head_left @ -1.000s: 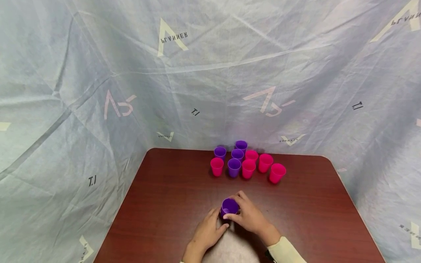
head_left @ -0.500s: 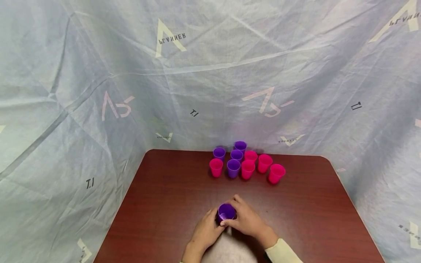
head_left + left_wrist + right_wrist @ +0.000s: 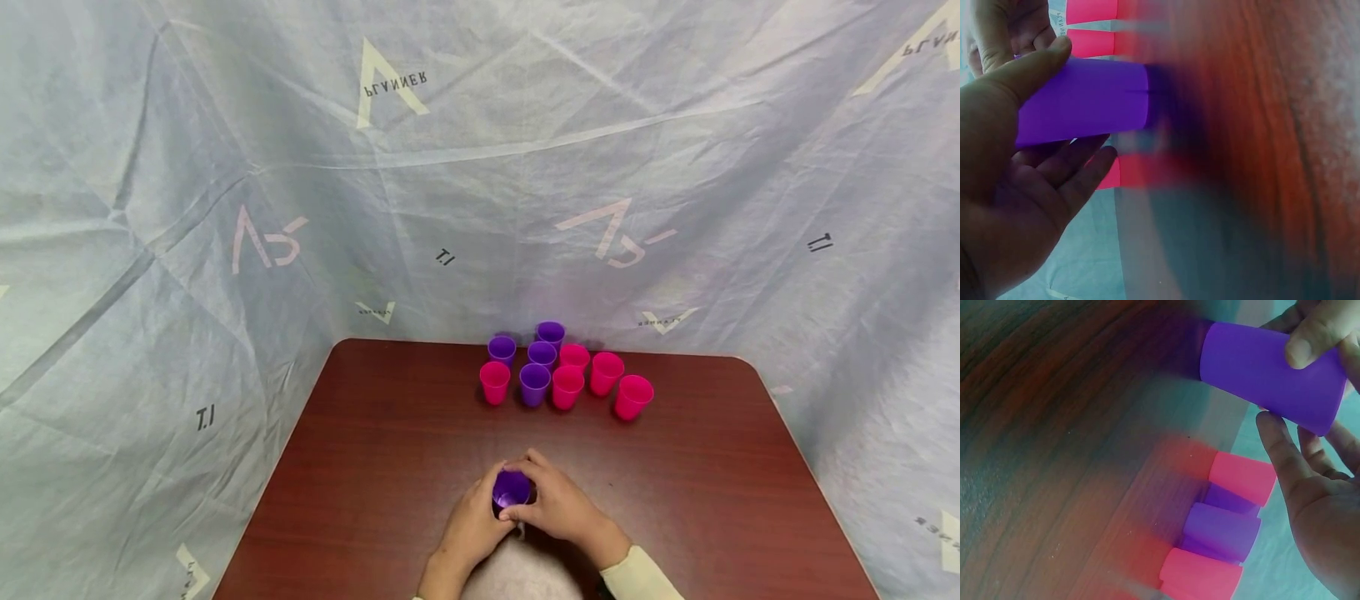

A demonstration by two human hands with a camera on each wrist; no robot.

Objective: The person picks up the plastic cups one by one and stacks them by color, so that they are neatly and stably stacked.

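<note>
A purple plastic cup (image 3: 512, 490) stands upright with its mouth up, between both hands near the front of the table. My left hand (image 3: 472, 521) holds it from the left, thumb on its near side and fingers round its wall. From the right, my right hand (image 3: 558, 504) grips the cup near the rim, its index finger along the far side and its thumb on the near side. In the left wrist view the cup's wall (image 3: 1085, 100) shows between the thumb and fingers. Whether its base touches the table is hard to tell.
Several purple cups (image 3: 535, 385) and pink cups (image 3: 567, 387) stand upright in a loose group near the back edge of the brown table (image 3: 390, 467). A grey printed cloth (image 3: 480, 208) hangs behind the table and at both sides.
The purple cup has come slightly left and nearer to the body, along with my right hand. My left hand has closed round its left side. The cups at the back keep their places.
</note>
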